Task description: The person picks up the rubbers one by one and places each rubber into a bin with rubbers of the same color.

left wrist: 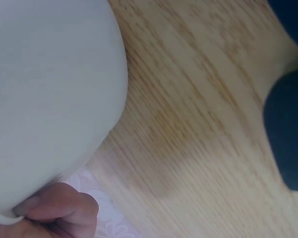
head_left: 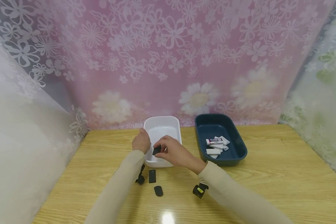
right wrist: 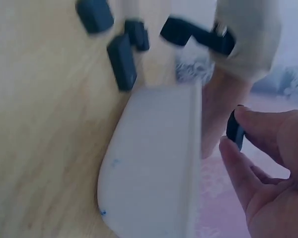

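My left hand (head_left: 141,142) grips the left rim of the white plastic bin (head_left: 163,130); in the left wrist view its fingers (left wrist: 64,206) pinch that edge. Over the bin's near part, my right hand (head_left: 175,151) pinches a small black block (head_left: 156,150) between thumb and fingertips. The right wrist view has this block (right wrist: 235,130) above the level of the rim, apart from the bin wall (right wrist: 149,163). On the table in front of the bin lie a black rectangular block (head_left: 152,176) and a rounded black block (head_left: 158,191).
To the right stands a dark blue bin (head_left: 238,137) with several white erasers (head_left: 215,146) piled inside. Both bins sit near the back edge of the wooden table (head_left: 268,174), before a pink floral curtain (head_left: 168,62). Black cameras are strapped to both wrists.
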The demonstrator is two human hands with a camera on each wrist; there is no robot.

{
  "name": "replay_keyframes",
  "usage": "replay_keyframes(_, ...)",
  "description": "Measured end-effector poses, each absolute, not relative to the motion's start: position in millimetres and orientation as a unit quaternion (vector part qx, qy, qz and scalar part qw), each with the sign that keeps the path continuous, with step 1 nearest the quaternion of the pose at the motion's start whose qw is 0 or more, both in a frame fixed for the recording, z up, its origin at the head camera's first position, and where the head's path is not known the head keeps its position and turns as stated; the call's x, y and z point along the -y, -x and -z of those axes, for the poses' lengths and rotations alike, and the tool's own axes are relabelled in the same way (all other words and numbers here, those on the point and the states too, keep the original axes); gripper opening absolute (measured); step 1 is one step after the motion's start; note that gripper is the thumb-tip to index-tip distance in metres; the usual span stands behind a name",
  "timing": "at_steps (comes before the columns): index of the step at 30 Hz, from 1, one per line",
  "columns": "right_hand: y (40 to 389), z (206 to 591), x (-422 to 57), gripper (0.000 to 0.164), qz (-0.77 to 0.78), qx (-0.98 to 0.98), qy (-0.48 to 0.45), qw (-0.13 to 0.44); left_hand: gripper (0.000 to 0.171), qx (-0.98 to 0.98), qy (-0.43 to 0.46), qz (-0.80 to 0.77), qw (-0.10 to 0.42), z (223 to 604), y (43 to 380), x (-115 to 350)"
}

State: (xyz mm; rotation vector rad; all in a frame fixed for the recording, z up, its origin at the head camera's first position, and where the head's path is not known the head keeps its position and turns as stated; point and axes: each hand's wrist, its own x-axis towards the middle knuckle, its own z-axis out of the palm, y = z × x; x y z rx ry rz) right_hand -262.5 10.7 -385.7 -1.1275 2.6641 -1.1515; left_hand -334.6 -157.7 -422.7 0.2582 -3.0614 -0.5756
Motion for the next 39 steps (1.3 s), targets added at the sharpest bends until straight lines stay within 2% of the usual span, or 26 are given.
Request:
replay_keyframes(7,291,397,-2,0.026,0.302,-0.891,0.339,0.015,0.031,0.978,-0.082,0.190,0.016,425,336,154)
replay_keyframes(11,298,406,-2,0.023,0.274,-0.899,0.340,0.036,0.028,0.979,-0.081,0.186,0.018,427,338,152)
replay_keyframes(21,302,409,1,0.025,0.224,-0.924,0.297,0.091,0.029,0.979,-0.085,0.182,0.022,424,339,149)
replay_keyframes(28,305,409,3,0.020,0.203,-0.922,0.321,0.080,0.025,0.980,-0.085,0.178,0.031,425,340,151)
replay_keyframes(35,309,401,5,0.015,0.182,-0.918,0.330,0.126,0.025,0.980,-0.086,0.179,0.020,426,339,156)
replay_keyframes(39,300,389,6,0.017,0.176,-0.919,0.336,0.104,0.026,0.979,-0.086,0.183,0.018,426,337,160)
